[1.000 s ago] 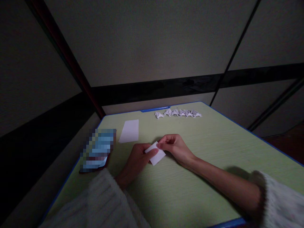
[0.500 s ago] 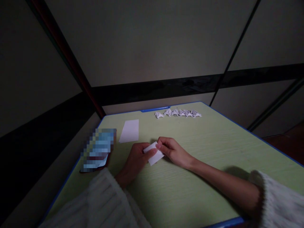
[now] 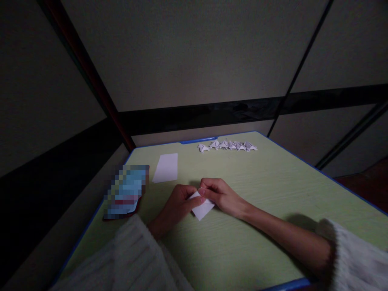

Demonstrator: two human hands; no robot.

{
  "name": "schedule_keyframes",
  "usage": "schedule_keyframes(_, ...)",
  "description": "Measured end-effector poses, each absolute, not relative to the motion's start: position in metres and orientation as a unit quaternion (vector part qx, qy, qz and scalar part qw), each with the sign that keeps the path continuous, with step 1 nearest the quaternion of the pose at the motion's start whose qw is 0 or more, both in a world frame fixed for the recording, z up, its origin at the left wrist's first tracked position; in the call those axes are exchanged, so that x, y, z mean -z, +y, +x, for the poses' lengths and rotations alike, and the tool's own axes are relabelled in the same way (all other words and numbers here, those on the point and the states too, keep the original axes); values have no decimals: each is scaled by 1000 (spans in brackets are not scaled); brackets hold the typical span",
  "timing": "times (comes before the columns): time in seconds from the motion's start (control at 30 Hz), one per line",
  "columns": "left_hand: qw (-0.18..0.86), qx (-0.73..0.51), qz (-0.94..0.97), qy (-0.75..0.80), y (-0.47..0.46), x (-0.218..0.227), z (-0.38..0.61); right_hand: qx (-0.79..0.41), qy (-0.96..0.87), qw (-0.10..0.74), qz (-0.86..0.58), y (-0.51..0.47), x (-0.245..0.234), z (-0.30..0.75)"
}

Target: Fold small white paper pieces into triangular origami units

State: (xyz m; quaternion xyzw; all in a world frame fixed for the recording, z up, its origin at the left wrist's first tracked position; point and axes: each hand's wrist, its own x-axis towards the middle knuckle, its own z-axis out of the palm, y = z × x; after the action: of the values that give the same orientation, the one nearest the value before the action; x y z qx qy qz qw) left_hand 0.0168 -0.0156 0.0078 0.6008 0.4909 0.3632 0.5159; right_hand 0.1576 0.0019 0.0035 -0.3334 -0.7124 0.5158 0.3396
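Observation:
Between my two hands is a small folded piece of white paper [image 3: 202, 211], tilted so one corner points toward me. My left hand [image 3: 178, 204] grips its left side, thumb lying across the top face. On the upper right edge, my right hand [image 3: 220, 195] pinches the paper between thumb and curled fingers. Both thumbs come close together near the top corner. The fingers beneath the paper are hidden.
A green table [image 3: 266, 182] with a blue rim carries everything. Several folded white paper figures [image 3: 232, 145] line its far edge. White paper sheets [image 3: 166, 166] lie at the left, near a blurred-out device or booklet [image 3: 125, 192]. Wall panels [image 3: 194, 56] stand behind.
The folded paper has turned and shifted slightly toward me and to the right, its lower corner now pointing at me. My left thumb has slid right along it.

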Motion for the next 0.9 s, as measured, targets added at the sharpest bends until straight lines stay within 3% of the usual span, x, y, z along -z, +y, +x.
schedule_keyframes(0.13, 520, -351, 614, 480, -14, -5, 19, -500, -719, 337, -345, 3, -3, 156)
schedule_keyframes(0.4, 434, -497, 580, 478, -12, -15, 13, -560, -666, 342, -354, 3, -4, 151)
schedule_keyframes(0.53, 441, -513, 554, 485, -11, -14, 11, -576, -591, 436, -360, 7, -7, 153)
schedule_keyframes(0.63, 455, -459, 571, 505, -14, -12, 14, -561, -554, 504, -353, 9, -10, 155)
schedule_keyframes(0.77, 489, -397, 582, 515, -19, -15, 20, -542, -576, 512, -335, 7, -11, 155)
schedule_keyframes(0.9, 480, -467, 526, 525, -17, -15, 20, -546, -596, 497, -315, 3, -10, 152)
